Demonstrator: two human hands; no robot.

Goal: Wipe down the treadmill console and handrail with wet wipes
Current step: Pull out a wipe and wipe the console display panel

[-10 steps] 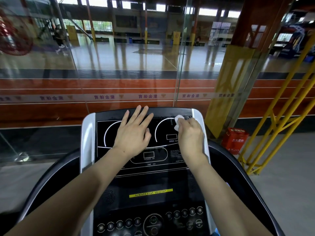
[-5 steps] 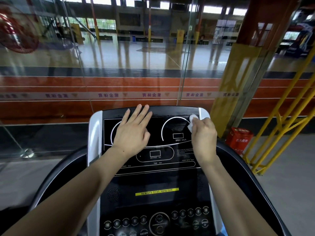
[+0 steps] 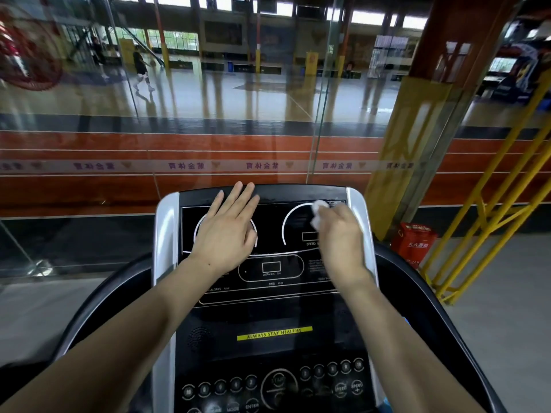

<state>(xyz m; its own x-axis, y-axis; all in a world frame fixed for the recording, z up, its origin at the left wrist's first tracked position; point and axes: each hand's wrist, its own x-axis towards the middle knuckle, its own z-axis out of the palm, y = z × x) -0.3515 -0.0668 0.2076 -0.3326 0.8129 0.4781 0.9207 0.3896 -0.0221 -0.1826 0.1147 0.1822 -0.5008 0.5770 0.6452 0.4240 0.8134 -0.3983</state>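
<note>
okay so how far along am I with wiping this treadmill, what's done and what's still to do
Nothing can be confirmed as finished from this view. In hand: your right hand grips the wet wipe against the upper right corner of the console, while your left hand rests flat on the left dial. Probably left: the lower button panel and the handrail, neither touched by the wipe now.

Left hand flat on console left, right hand with wipe at console's upper right
</note>
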